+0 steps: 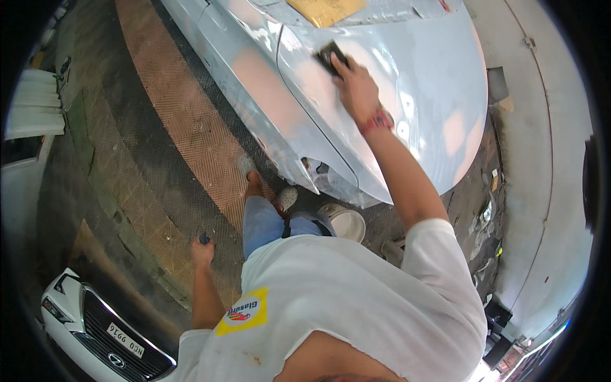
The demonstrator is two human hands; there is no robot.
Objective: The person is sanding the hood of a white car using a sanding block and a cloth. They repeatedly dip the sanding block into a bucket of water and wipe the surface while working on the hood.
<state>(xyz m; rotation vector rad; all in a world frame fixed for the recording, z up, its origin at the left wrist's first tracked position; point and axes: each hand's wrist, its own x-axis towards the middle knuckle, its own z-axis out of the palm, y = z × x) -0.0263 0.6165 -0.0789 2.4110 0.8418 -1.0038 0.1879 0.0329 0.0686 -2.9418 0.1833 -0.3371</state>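
Pressed to the pale grey car panel is a dark sanding block, gripped under the fingers of my right hand. Broad pinkish patches mark the panel around it, and the surface looks wet and shiny. A red band circles my right wrist. My left hand hangs low at my side, away from the car, its fingers closed round a small dark blue object. Too little of that object shows to tell its kind.
A white bucket stands by my legs, close to the car's lower corner. Brown masking paper lies on the car at the top. Behind on the left is a white car. Litter lines the wall at right.
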